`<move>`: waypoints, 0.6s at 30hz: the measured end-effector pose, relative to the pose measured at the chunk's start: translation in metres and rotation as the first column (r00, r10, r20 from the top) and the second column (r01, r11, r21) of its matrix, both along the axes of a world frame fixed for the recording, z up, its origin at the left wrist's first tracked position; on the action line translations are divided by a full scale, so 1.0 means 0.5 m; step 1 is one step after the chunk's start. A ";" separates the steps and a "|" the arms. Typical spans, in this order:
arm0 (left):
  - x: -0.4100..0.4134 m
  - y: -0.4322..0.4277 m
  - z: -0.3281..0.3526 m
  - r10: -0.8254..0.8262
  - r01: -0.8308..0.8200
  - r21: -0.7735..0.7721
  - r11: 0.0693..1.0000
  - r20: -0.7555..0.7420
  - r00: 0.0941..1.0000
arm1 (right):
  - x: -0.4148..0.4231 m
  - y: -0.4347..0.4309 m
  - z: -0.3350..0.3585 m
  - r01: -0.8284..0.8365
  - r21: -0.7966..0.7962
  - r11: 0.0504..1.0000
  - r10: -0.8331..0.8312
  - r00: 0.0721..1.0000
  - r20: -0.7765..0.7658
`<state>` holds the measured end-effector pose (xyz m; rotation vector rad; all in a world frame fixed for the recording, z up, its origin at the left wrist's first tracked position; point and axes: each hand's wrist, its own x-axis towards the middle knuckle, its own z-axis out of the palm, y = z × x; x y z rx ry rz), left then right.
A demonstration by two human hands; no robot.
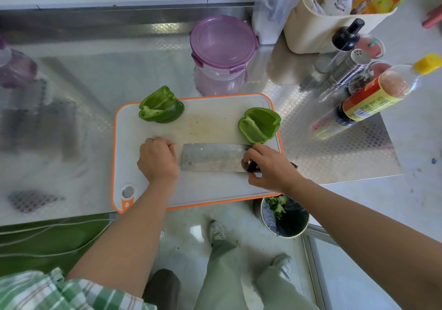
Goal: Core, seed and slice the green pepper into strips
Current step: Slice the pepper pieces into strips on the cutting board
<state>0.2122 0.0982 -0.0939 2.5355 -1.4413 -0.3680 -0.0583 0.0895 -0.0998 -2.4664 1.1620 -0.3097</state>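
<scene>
Two green pepper halves lie hollow side up on a white cutting board (205, 123) with an orange rim. One half (160, 105) sits at the board's far left corner, the other half (259, 124) at its right edge. A cleaver (212, 158) lies flat on the board's near part, blade pointing left. My right hand (270, 166) is closed around the cleaver's dark handle, just below the right pepper half. My left hand (157, 159) rests on the board left of the blade tip, fingers curled into a loose fist, holding nothing that shows.
A purple-lidded container (223, 46) stands behind the board. Bottles and shakers (373, 94) crowd the right side, with a cream bin (334, 23) behind them. A lined waste bin (284, 216) with green scraps stands on the floor below the board's right corner.
</scene>
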 end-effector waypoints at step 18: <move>-0.137 0.056 0.020 0.003 -0.024 -0.074 0.997 -0.266 0.964 | -0.128 0.103 0.030 0.129 0.044 0.991 -0.135 0.974 0.182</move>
